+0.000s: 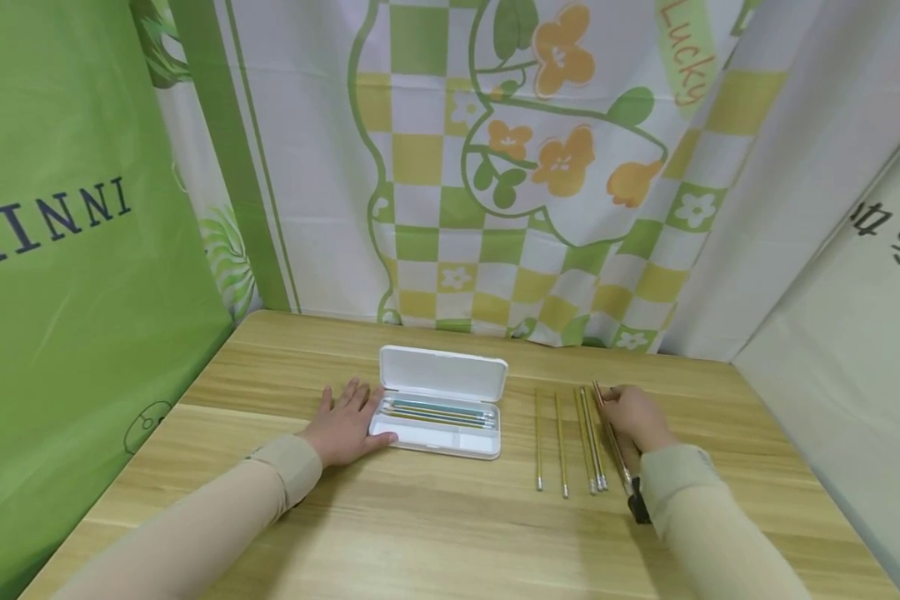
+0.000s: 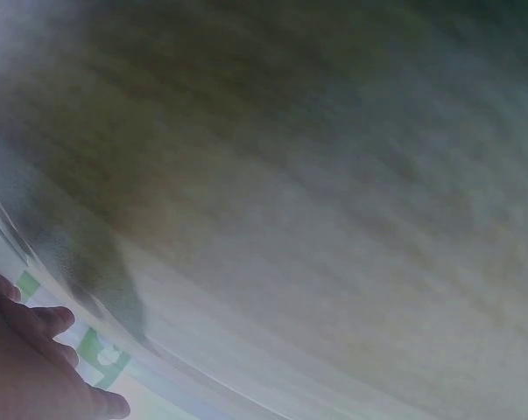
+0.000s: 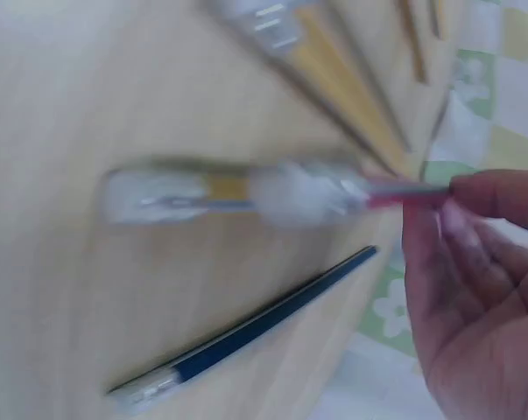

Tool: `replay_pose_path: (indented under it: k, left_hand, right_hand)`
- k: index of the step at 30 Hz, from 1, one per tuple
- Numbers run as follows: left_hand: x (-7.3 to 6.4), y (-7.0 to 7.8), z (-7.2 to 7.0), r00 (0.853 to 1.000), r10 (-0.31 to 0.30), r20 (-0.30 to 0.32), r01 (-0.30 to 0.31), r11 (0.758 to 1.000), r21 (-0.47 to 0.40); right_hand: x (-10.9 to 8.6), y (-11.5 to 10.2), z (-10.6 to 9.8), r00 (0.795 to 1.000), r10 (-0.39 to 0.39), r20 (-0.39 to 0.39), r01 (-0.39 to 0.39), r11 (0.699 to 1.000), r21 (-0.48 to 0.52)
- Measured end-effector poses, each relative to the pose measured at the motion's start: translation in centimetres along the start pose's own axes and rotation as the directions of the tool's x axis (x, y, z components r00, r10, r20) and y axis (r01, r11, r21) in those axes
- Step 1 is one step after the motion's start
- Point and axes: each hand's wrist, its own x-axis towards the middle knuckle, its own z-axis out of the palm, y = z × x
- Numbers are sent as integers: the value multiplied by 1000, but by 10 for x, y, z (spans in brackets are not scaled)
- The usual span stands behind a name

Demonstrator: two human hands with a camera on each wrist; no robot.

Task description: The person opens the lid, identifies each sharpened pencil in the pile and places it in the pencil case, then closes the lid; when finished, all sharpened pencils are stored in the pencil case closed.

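An open white pencil case (image 1: 444, 372) stands on the table, with several blue and yellow pencils (image 1: 438, 414) in its back compartment. The left hand (image 1: 345, 427) lies with spread, straight fingers against the case's left side, its thumb at the near corner. With thumb and fingertips, the right hand (image 1: 633, 417) pinches a reddish pencil (image 3: 395, 194), whose eraser end points toward the person; motion blur hides its details. Left of that hand, several yellow pencils (image 1: 559, 442) lie on the table. A dark blue pencil (image 3: 255, 322) lies below the held one in the right wrist view.
The wooden table (image 1: 450, 533) ends at a patterned curtain (image 1: 487, 275) behind. A green cloth (image 1: 82, 317) hangs on the left and a white one (image 1: 855, 350) on the right. A small black object (image 1: 638, 504) sits beside the right cuff.
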Motion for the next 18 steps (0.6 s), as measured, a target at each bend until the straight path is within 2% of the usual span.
replay_pose_path:
  k: [2, 3, 7, 12, 16, 18]
  left_hand:
    - [0, -1, 1, 1000, 2, -4, -2, 1000, 0]
    - [1, -1, 1, 1000, 2, -6, -2, 1000, -1]
    - [0, -1, 2, 1000, 1, -8, -1, 1000, -3]
    - [-1, 0, 2, 1000, -3, -4, 3, 1000, -8]
    - [-1, 0, 1, 1000, -2, -4, 2, 1000, -11]
    - [-1, -1, 1, 1000, 0, -6, 0, 1000, -12]
  right_hand:
    - [0, -8, -3, 999, 12, 43, -19, 986, 165]
    - [0, -12, -4, 997, 18, 70, -36, 966, 255]
    - [1, -27, -7, 988, 0, 155, -81, 852, 518]
    - [3, -45, -8, 976, -87, 202, -70, 749, 659]
    - [5, -62, -7, 961, -156, 229, -64, 680, 731]
    - [7, -70, -6, 953, -191, 236, -54, 658, 751]
